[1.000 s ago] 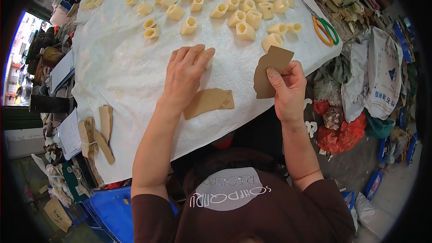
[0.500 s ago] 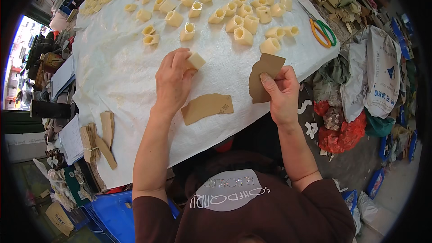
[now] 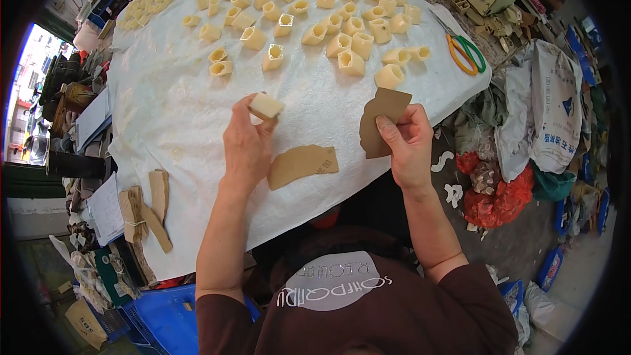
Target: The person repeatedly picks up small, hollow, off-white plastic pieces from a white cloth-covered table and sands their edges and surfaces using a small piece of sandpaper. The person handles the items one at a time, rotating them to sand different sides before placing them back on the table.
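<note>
My left hand (image 3: pixel 248 137) is closed on a cream-coloured hollow block (image 3: pixel 267 106), held tilted just above the white sheet. In my right hand (image 3: pixel 410 144) is a brown sandpaper-like piece (image 3: pixel 380 121) with one wavy edge, pinched between thumb and fingers over the sheet's near right edge. A second brown piece (image 3: pixel 302 165) with a curved top lies flat on the sheet between my hands. Many similar cream hollow blocks (image 3: pixel 351 62) stand and lie beyond my hands, several with their openings showing.
A white sheet (image 3: pixel 177 112) covers the table. Scissors (image 3: pixel 465 52) with orange and green handles lie at its right edge. Brown strips (image 3: pixel 133 214), some tied together, rest at the left. White sacks (image 3: pixel 555 105) and red plastic bags (image 3: pixel 499 200) are on the right. A blue crate (image 3: pixel 167 319) is at lower left.
My left hand has drawn back toward me with the block, which is turned differently in the fingers. The right hand with its brown piece has shifted slightly left and nearer.
</note>
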A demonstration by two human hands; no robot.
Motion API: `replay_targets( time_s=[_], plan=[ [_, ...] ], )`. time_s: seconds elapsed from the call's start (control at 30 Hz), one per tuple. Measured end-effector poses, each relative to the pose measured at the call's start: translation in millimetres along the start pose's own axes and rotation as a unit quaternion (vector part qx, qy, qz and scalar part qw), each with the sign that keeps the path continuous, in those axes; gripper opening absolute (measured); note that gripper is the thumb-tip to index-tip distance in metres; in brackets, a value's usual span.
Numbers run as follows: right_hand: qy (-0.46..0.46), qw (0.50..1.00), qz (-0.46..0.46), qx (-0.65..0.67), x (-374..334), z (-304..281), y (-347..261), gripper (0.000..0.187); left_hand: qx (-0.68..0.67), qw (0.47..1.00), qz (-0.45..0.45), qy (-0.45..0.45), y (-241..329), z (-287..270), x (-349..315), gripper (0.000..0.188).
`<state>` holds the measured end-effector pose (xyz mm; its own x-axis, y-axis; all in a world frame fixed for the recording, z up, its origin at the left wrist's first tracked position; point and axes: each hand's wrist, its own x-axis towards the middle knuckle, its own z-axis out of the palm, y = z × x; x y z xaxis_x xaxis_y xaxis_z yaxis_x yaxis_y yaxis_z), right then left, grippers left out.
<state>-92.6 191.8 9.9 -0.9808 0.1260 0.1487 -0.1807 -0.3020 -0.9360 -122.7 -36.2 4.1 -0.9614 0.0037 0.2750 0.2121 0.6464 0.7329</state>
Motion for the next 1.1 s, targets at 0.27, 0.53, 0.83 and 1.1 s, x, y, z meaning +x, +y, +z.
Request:
replay_targets(
  time_s=[0.27,0.53,0.83,1.1],
  plan=[
    [-0.024,0.999,0.015,0.03,-3,-1,2,0.016,0.087,0.981,0.169,0.036,15,-11,-4,0.035],
    [-0.054,0.992,-0.048,-0.1,-7,0,-14,0.017,-0.281,0.957,-0.025,0.07,32,-32,-11,0.032],
    [-0.315,0.883,-0.103,-0.332,-14,26,-46,0.016,0.0,0.996,-0.017,-0.089,48,-43,-69,0.045],
    [-0.406,0.844,-0.101,-0.335,-18,47,-38,0.014,-0.179,0.98,-0.016,-0.08,31,-34,-91,0.043]
  ],
)
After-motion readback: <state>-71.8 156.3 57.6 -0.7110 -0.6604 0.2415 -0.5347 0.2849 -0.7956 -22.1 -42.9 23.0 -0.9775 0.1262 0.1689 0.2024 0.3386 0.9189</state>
